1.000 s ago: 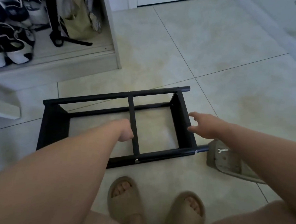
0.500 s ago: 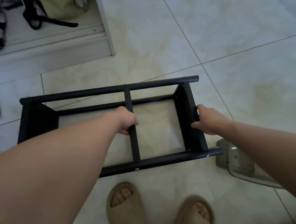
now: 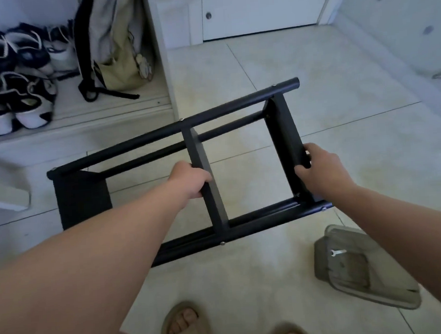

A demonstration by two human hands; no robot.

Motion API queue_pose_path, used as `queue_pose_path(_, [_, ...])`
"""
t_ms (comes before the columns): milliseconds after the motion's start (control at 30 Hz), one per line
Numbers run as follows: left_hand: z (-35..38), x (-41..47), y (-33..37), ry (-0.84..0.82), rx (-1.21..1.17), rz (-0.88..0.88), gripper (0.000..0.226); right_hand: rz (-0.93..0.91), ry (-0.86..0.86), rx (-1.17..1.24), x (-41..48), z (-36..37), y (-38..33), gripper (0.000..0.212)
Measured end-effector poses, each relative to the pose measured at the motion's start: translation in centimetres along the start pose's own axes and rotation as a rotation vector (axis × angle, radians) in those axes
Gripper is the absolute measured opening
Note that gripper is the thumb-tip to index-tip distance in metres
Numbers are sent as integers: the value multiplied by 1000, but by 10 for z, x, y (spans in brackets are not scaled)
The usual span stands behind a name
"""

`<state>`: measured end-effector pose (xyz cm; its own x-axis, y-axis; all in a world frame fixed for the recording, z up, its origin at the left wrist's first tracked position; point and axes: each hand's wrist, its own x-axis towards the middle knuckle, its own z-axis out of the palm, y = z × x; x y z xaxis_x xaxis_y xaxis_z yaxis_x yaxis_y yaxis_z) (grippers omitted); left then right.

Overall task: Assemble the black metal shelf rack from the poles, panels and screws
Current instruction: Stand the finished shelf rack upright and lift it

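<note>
- Black metal shelf rack (image 3: 226, 108), poles and panels joined, lies on its side, skewed, above the pale tiled floor (image 3: 341, 133).
- Left hand (image 3: 192, 180): fingers wrapped tight round the rack's middle panel (image 3: 216, 208).
- Right hand (image 3: 320, 168): fingers and thumb clamp the rack's right end panel (image 3: 284, 126).
- Grey plastic tray (image 3: 392, 295) with a small wrench (image 3: 336, 252) sits near that end.

One rack (image 3: 256, 220) with three panels (image 3: 213, 200) and four poles (image 3: 236, 104); two hands, left (image 3: 190, 180) and right (image 3: 323, 169); two slippers (image 3: 182, 326), one tray (image 3: 376, 286), one wrench (image 3: 337, 252), one bag (image 3: 114, 57).
</note>
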<state>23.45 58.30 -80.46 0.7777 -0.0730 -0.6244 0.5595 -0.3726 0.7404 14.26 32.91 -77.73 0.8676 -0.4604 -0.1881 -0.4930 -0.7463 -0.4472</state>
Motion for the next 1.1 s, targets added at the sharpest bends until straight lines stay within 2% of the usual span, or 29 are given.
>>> queue_pose_path(133, [-8, -19, 27, 22, -192, 128, 15, -173, 187, 4, -1, -58, -37, 33])
queue_pose_path(267, [-12, -39, 50, -3, -419, 235, 13, -381, 359, -35, -2, -115, -82, 28])
queue_pose_path(333, [-12, -49, 57, 13, -460, 281, 11, -498, 423, -71, -5, -138, -105, 27])
queue_pose_path(467, [-8, -58, 57, 177, -207, 394, 20, -733, 499, -170, -15, -168, -139, 37])
queue_pose_path(567, [1, -61, 50, 223, -87, 345, 40, -906, 516, -277, -25, -173, -153, 42])
queue_pose_path(667, [8, -62, 41, 322, 282, 249, 61, -1066, 532, -349, -34, -160, -158, 44])
queue_pose_path(833, [1, -60, 25, 496, 701, 346, 52, -1112, 531, -351, -36, -151, -149, 44])
queue_pose_path(1000, [-6, -54, 27, 614, 877, 623, 37, -1087, 558, -325, -45, -150, -136, 40])
queue_pose_path(1100, [-5, -54, 20, 628, 968, 747, 29, -1115, 576, -315, -49, -145, -133, 40])
